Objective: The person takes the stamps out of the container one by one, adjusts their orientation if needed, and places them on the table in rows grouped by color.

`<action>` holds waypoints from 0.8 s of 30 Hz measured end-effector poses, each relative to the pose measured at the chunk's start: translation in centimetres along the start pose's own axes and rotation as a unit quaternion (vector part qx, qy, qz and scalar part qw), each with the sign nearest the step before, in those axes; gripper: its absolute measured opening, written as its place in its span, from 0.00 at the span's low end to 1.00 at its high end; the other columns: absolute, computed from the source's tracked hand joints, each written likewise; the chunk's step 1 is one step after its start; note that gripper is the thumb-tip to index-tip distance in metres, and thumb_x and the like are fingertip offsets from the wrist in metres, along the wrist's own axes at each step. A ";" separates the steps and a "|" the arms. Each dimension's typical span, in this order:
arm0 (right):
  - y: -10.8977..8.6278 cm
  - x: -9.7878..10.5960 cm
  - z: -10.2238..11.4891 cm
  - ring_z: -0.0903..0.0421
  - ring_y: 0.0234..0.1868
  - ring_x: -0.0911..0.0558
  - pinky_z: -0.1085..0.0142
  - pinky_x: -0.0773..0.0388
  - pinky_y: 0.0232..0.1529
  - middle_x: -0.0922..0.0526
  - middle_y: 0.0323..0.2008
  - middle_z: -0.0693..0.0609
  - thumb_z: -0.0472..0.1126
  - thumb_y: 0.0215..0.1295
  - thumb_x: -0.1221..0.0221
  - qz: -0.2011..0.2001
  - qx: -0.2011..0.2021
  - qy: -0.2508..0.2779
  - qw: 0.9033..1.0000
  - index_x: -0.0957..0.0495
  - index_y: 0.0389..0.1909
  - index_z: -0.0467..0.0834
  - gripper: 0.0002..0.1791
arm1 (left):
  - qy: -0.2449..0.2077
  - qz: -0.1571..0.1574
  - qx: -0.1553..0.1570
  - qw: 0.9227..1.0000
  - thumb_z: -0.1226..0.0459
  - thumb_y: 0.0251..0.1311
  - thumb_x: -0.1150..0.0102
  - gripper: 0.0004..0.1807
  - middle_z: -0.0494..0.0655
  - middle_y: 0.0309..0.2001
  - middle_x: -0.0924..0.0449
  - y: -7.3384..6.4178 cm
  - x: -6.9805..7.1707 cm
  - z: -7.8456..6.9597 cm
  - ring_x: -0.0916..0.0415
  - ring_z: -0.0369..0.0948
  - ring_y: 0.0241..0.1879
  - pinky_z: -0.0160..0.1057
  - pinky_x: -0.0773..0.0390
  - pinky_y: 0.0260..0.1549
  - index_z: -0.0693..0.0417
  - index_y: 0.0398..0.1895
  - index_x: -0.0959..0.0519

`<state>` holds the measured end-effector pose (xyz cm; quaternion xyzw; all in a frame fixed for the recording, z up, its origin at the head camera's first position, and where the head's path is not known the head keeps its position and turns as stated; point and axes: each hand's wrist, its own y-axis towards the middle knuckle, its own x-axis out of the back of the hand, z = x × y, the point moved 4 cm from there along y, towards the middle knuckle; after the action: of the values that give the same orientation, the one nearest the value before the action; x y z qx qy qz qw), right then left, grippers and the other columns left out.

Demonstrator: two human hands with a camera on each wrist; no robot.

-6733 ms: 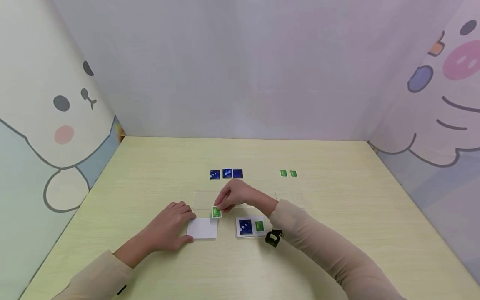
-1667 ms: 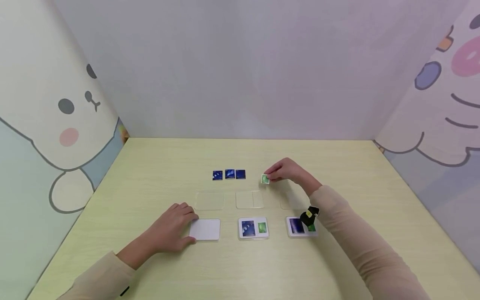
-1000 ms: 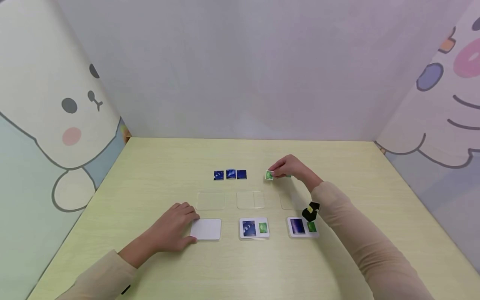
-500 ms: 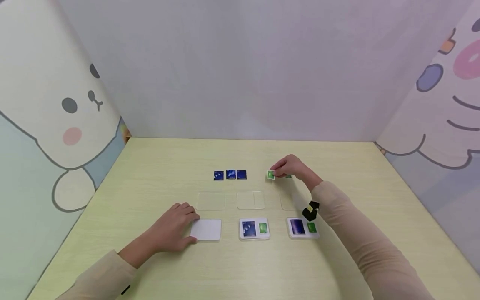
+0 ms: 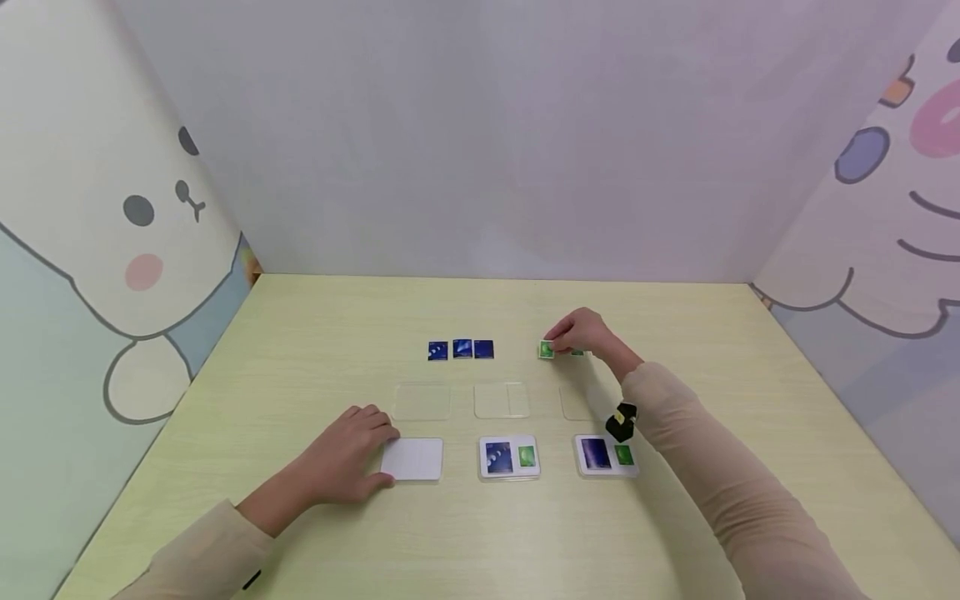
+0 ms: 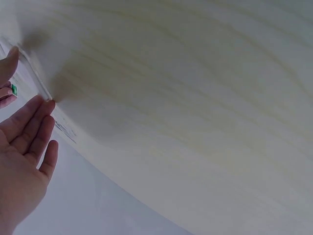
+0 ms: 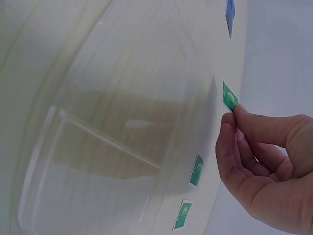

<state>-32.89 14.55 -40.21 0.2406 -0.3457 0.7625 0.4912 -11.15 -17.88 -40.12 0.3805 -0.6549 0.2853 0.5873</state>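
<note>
My left hand (image 5: 341, 457) holds the left end of a plain white card (image 5: 412, 459) between thumb and fingers, at its near and far edges. In the left wrist view the thumb and the fingers (image 6: 30, 126) meet the thin clear rim under it. My right hand (image 5: 581, 332) pinches a small green picture card (image 7: 229, 97) with a white border by its corner, thumb against fingertips. This card is close over the table at the back right. Two matching green cards (image 7: 196, 169) lie beside it, partly hidden by the hand in the head view.
Three dark blue picture cards (image 5: 462, 348) lie in a row at the back. Clear plastic trays (image 5: 501, 400) stand across the middle. In front are a white card (image 5: 508, 457) and another white card (image 5: 606, 456), each bearing a blue and a green picture.
The right hand has carried the green card from over the plain white card to the back right. Over the last second it has edged slightly right. The left hand stays in place.
</note>
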 end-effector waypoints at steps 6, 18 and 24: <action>0.1 0.2 -0.3 0.67 0.22 0.21 0.72 0.25 0.29 0.11 0.30 0.47 0.37 0.56 0.33 -0.022 -0.001 -0.037 0.999 0.15 0.40 0.37 0.12 | 0.003 -0.003 -0.002 1.000 0.52 0.45 0.30 0.26 0.46 0.44 0.18 0.0 0.0 0.0 0.26 0.43 0.45 0.47 0.27 0.49 0.58 0.44 0.19; 0.3 0.8 -0.1 0.55 0.34 0.18 0.66 0.22 0.37 0.12 0.34 0.44 0.36 0.54 0.33 -0.064 0.038 -0.103 0.992 0.13 0.35 0.38 0.08 | 0.006 -0.003 0.003 1.000 0.51 0.45 0.30 0.26 0.46 0.44 0.18 0.0 0.1 0.0 0.26 0.42 0.45 0.47 0.26 0.49 0.57 0.45 0.19; 0.2 0.8 -0.5 0.56 0.30 0.18 0.68 0.23 0.33 0.12 0.32 0.43 0.35 0.53 0.33 -0.069 0.046 -0.110 0.990 0.13 0.34 0.37 0.08 | 0.011 -0.003 -0.004 1.000 0.51 0.46 0.30 0.25 0.46 0.43 0.18 0.0 0.0 -0.1 0.26 0.42 0.45 0.46 0.26 0.48 0.57 0.44 0.19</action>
<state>-33.42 15.31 -40.05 0.3689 -0.3449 0.7110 0.4894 -11.10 -17.85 -40.08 0.3771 -0.6481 0.2848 0.5972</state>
